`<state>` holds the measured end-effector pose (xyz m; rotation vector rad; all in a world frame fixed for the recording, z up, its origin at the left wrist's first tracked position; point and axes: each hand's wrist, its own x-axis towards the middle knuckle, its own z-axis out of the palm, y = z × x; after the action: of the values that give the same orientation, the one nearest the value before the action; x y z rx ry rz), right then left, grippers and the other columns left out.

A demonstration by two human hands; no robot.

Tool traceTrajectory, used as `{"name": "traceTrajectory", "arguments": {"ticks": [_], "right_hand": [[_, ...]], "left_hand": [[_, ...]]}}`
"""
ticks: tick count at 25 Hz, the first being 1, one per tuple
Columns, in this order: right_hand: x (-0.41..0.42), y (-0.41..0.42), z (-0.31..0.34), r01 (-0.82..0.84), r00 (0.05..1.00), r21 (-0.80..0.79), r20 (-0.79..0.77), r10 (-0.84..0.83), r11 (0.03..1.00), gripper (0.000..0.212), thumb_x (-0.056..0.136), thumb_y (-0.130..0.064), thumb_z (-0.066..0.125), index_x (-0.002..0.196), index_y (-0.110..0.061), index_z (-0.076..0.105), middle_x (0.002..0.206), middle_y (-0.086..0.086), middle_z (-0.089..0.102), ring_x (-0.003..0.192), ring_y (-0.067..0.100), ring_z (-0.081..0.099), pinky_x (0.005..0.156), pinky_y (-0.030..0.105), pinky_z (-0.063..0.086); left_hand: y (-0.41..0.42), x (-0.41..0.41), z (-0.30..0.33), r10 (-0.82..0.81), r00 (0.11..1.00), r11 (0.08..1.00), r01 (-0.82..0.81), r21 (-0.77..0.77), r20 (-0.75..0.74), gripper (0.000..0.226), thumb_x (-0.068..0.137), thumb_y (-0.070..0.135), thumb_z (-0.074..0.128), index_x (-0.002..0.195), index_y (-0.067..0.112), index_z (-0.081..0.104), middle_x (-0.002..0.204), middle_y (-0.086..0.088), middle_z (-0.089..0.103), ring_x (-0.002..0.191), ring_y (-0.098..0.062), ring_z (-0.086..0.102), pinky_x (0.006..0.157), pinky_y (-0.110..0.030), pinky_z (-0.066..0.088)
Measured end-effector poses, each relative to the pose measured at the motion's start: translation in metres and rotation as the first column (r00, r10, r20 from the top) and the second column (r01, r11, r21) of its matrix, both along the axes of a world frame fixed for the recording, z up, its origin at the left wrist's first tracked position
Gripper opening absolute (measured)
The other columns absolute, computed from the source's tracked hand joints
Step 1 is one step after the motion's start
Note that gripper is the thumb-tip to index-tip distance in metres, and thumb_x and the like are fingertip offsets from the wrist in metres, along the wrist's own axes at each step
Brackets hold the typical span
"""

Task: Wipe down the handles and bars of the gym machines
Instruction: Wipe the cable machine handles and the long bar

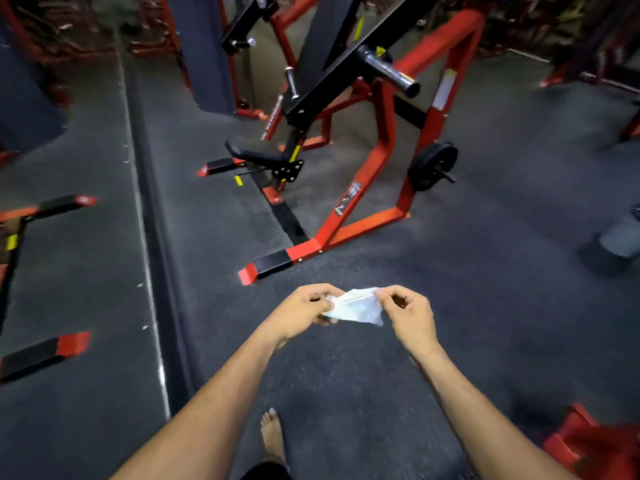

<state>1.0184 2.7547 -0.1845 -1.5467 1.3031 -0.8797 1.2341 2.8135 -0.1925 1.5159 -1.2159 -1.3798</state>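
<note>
Cloth (356,306), pale and crumpled, sits between both hands at waist height, over the dark rubber floor (485,237). Left hand (304,308) pinches its left edge, fingers curled round it; right hand (407,311) pinches the right edge with thumb and fingertips. Looks like unfolding or refolding before wiping. Nothing touches a machine yet.

Red-frame machine (381,150) stands just ahead; chrome plate peg (388,69) and a smaller chrome handle (291,83) sit well above the cloth. Black weight plate (433,164) hangs on the frame's side.

Advice: fold to a flat pad, wrap it fully round each bar, pull along its length, flip to a clean face per handle.
</note>
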Motion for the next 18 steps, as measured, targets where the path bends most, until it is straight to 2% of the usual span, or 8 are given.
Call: {"name": "traceTrajectory", "arguments": {"ticks": [2,4,6,8,10,12,16,18], "right_hand": [[0.005,-0.033,0.001,0.078,0.996,-0.006,0.034,-0.077,0.997,0.017,0.096,-0.012,0.067,0.081,-0.009,0.075,0.078,0.003,0.075,0.067,0.001,0.061,0.065,0.017,0.047],[0.010,-0.063,0.004,0.143,0.988,-0.002,0.057,-0.143,0.990,0.017,0.098,-0.016,0.065,0.084,-0.010,0.073,0.082,0.004,0.075,0.071,0.003,0.062,0.069,0.023,0.049],[0.011,-0.091,0.011,0.206,0.977,0.012,0.058,-0.207,0.978,0.019,0.101,-0.019,0.060,0.086,-0.012,0.068,0.089,-0.005,0.076,0.080,0.002,0.064,0.074,0.025,0.049],[0.009,-0.118,0.023,0.278,0.960,-0.018,0.034,-0.277,0.960,0.021,0.103,-0.021,0.056,0.087,-0.010,0.062,0.084,-0.016,0.070,0.076,-0.003,0.059,0.069,0.016,0.045],[0.002,-0.142,0.030,0.371,0.928,-0.059,0.011,-0.371,0.927,0.021,0.104,-0.022,0.054,0.087,-0.010,0.059,0.074,-0.015,0.062,0.066,-0.003,0.052,0.060,0.014,0.040],[-0.014,-0.158,0.029,0.467,0.884,-0.070,0.026,-0.467,0.881,0.019,0.103,-0.022,0.055,0.086,-0.014,0.061,0.072,-0.017,0.064,0.064,-0.004,0.053,0.061,0.015,0.042],[-0.044,-0.191,0.023,0.570,0.818,-0.024,0.103,-0.566,0.821,0.018,0.102,-0.020,0.060,0.089,-0.010,0.067,0.076,-0.003,0.073,0.065,0.001,0.060,0.060,0.017,0.047],[-0.061,-0.217,0.018,0.607,0.786,-0.003,0.149,-0.600,0.795,0.018,0.102,-0.019,0.061,0.090,-0.008,0.068,0.076,-0.004,0.073,0.062,0.002,0.061,0.057,0.018,0.048]], "left_hand": [[-0.048,0.004,-0.001,-0.091,0.995,0.996,0.092,-0.019,0.043,0.028,0.102,0.004,0.048,0.104,0.010,0.075,0.084,0.001,0.066,0.072,-0.012,0.062,0.071,-0.023,0.051],[-0.090,0.008,0.000,-0.159,0.985,0.985,0.163,-0.056,0.068,0.021,0.103,0.014,0.057,0.090,0.009,0.073,0.075,0.001,0.062,0.069,-0.013,0.060,0.072,-0.026,0.048],[-0.130,0.016,0.004,-0.215,0.976,0.974,0.217,-0.061,0.042,0.023,0.099,0.025,0.068,0.079,0.014,0.071,0.070,-0.002,0.062,0.069,-0.014,0.060,0.070,-0.025,0.047],[-0.174,0.022,0.011,-0.331,0.942,0.940,0.334,-0.069,0.052,0.024,0.091,0.033,0.078,0.077,0.015,0.071,0.070,-0.003,0.064,0.069,-0.013,0.058,0.069,-0.025,0.044],[-0.219,0.023,0.010,-0.435,0.891,0.889,0.448,-0.093,0.132,0.036,0.083,0.042,0.083,0.079,0.009,0.070,0.070,-0.003,0.064,0.069,-0.012,0.054,0.068,-0.030,0.039],[-0.254,0.012,0.008,-0.428,0.889,0.881,0.451,-0.141,0.165,0.039,0.083,0.040,0.081,0.080,0.005,0.065,0.073,0.001,0.058,0.070,-0.010,0.051,0.070,-0.032,0.036],[-0.317,-0.027,0.008,-0.410,0.904,0.910,0.397,-0.115,-0.120,0.015,0.084,0.024,0.071,0.085,0.011,0.064,0.086,-0.003,0.059,0.086,-0.016,0.056,0.084,-0.037,0.045],[-0.354,-0.052,0.009,-0.423,0.878,0.906,0.418,-0.071,-0.225,0.016,0.091,0.018,0.070,0.082,0.016,0.056,0.086,-0.007,0.062,0.087,-0.020,0.060,0.086,-0.043,0.050]]}}
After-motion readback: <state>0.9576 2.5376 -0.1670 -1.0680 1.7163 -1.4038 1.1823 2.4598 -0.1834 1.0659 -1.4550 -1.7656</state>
